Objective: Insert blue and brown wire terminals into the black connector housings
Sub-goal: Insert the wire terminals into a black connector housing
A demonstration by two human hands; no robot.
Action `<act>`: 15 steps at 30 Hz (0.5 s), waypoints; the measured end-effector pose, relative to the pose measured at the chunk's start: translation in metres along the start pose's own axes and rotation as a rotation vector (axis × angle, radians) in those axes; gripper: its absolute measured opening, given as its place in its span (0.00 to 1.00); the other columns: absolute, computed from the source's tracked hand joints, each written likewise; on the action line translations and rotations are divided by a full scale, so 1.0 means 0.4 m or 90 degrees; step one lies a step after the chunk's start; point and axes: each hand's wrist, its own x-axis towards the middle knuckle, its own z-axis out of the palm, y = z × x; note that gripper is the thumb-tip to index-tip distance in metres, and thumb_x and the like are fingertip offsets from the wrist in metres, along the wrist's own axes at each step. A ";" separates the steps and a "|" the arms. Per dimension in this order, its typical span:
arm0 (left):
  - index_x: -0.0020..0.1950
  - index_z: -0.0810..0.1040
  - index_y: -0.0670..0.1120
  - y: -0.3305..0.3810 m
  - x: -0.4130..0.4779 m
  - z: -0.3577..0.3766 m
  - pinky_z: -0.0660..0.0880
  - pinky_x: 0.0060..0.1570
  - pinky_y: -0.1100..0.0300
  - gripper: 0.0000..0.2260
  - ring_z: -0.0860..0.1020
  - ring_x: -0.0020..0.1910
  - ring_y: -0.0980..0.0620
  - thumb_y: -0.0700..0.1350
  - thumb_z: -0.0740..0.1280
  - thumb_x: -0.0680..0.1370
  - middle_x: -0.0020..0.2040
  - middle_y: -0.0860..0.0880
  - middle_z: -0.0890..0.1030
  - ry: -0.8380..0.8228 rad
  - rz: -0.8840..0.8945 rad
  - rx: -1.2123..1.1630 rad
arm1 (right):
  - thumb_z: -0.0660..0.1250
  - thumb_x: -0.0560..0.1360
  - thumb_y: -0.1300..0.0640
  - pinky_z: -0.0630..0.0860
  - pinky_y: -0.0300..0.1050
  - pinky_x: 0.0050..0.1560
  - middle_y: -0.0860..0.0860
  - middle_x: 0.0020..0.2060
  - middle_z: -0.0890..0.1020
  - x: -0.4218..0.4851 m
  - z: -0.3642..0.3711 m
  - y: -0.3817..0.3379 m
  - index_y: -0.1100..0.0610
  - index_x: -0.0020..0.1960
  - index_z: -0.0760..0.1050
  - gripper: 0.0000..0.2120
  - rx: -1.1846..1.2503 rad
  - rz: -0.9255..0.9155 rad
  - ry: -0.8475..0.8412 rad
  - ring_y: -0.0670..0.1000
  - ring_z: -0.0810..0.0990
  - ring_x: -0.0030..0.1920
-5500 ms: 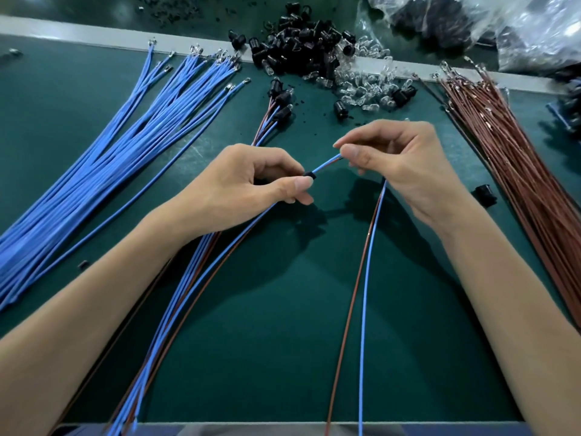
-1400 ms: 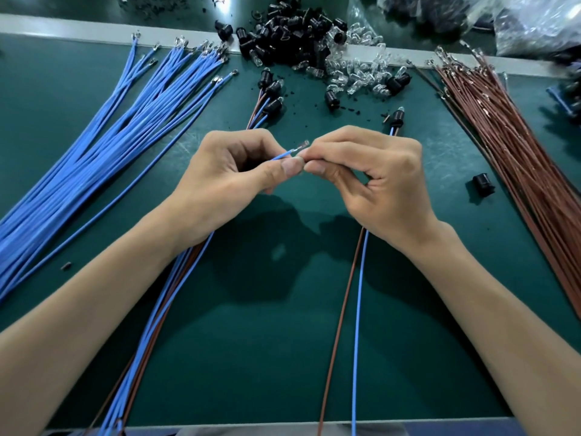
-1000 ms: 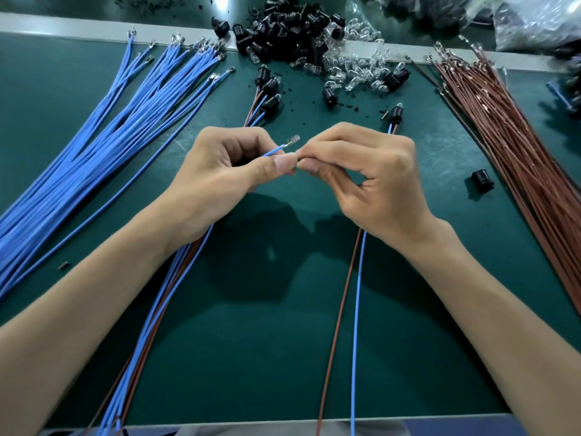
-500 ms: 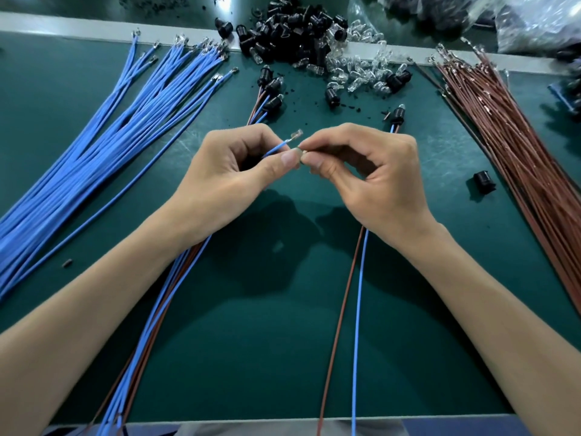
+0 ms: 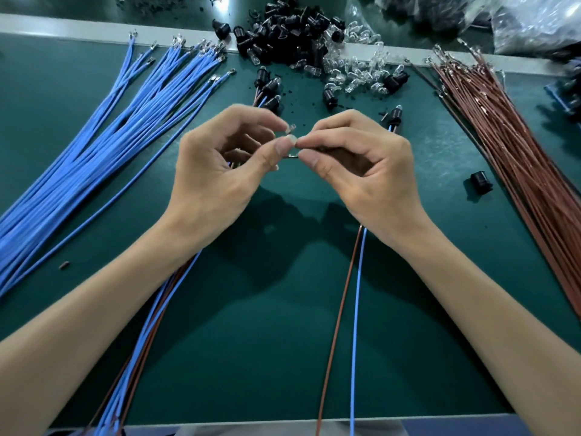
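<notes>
So, pinch grips meeting mid-frame.
Left hand (image 5: 220, 174) pinches terminal (image 5: 290, 129), tip above thumb; right hand (image 5: 364, 174) pinches dark part (image 5: 319, 149) beside it.

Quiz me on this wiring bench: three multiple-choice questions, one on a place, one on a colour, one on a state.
1. The loose bundle of brown wires lies on the green mat's: A) right side B) left side C) middle.
2. Wires trailing below the right hand are: A) both blue B) brown and blue C) both brown.
3. The left hand: A) lies flat B) pinches a silver metal terminal C) hangs idle.
Answers: A, it fans along the right edge; B, a brown wire runs beside a blue wire; B, fingertips clamp the terminal, while the right hand pinches a small dark part.
</notes>
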 end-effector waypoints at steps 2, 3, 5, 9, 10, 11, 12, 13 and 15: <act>0.51 0.76 0.51 0.003 0.001 -0.001 0.77 0.37 0.59 0.08 0.79 0.34 0.52 0.42 0.70 0.75 0.39 0.45 0.80 0.002 0.001 -0.001 | 0.71 0.72 0.67 0.71 0.29 0.46 0.54 0.43 0.78 0.000 0.001 -0.001 0.63 0.53 0.80 0.10 0.004 0.007 -0.003 0.40 0.78 0.43; 0.51 0.76 0.52 0.004 0.001 -0.001 0.77 0.37 0.60 0.08 0.78 0.33 0.53 0.42 0.70 0.76 0.39 0.46 0.80 0.001 0.007 0.004 | 0.71 0.72 0.67 0.71 0.29 0.46 0.54 0.43 0.78 0.000 0.002 -0.002 0.64 0.53 0.80 0.09 0.002 0.008 -0.001 0.40 0.78 0.43; 0.51 0.77 0.52 0.005 0.000 0.001 0.77 0.37 0.55 0.08 0.78 0.33 0.55 0.40 0.70 0.76 0.38 0.47 0.80 0.003 0.017 0.017 | 0.71 0.72 0.68 0.72 0.29 0.46 0.54 0.43 0.79 0.000 0.003 -0.003 0.64 0.52 0.80 0.09 -0.007 0.008 0.003 0.41 0.78 0.43; 0.49 0.77 0.52 0.005 0.003 0.001 0.77 0.41 0.47 0.07 0.78 0.36 0.57 0.41 0.69 0.76 0.40 0.53 0.79 0.011 0.018 0.021 | 0.71 0.73 0.67 0.75 0.34 0.48 0.51 0.43 0.80 -0.003 0.006 -0.006 0.61 0.54 0.79 0.10 0.003 0.016 0.011 0.42 0.80 0.43; 0.49 0.77 0.52 0.005 0.004 -0.001 0.78 0.41 0.47 0.06 0.78 0.37 0.57 0.41 0.69 0.77 0.41 0.54 0.79 0.010 0.018 0.022 | 0.71 0.73 0.67 0.76 0.35 0.48 0.51 0.43 0.80 -0.003 0.007 -0.007 0.61 0.54 0.79 0.10 0.002 0.014 0.013 0.42 0.80 0.43; 0.48 0.77 0.52 0.004 0.005 -0.001 0.78 0.42 0.48 0.05 0.78 0.37 0.59 0.42 0.69 0.77 0.42 0.55 0.79 0.008 0.012 0.017 | 0.71 0.73 0.67 0.77 0.36 0.48 0.51 0.43 0.80 -0.003 0.007 -0.006 0.61 0.53 0.79 0.10 -0.003 0.008 0.014 0.43 0.81 0.43; 0.47 0.77 0.52 0.004 0.005 -0.002 0.78 0.42 0.50 0.05 0.78 0.37 0.59 0.42 0.69 0.77 0.41 0.57 0.79 0.008 0.001 0.006 | 0.71 0.73 0.66 0.77 0.37 0.48 0.51 0.43 0.80 -0.003 0.006 -0.006 0.62 0.52 0.79 0.09 -0.011 0.000 0.013 0.44 0.81 0.43; 0.47 0.77 0.52 0.005 0.004 -0.002 0.77 0.42 0.51 0.05 0.78 0.37 0.60 0.42 0.69 0.76 0.40 0.58 0.80 0.010 -0.011 -0.005 | 0.71 0.73 0.66 0.77 0.37 0.47 0.51 0.43 0.81 -0.003 0.007 -0.005 0.63 0.51 0.80 0.08 -0.018 -0.007 0.011 0.45 0.81 0.42; 0.45 0.78 0.52 0.006 0.002 0.000 0.76 0.39 0.53 0.04 0.76 0.36 0.60 0.43 0.70 0.76 0.37 0.61 0.80 0.012 -0.023 -0.021 | 0.71 0.73 0.67 0.78 0.38 0.47 0.52 0.42 0.81 -0.003 0.005 -0.003 0.63 0.50 0.80 0.07 -0.017 -0.009 0.009 0.46 0.82 0.42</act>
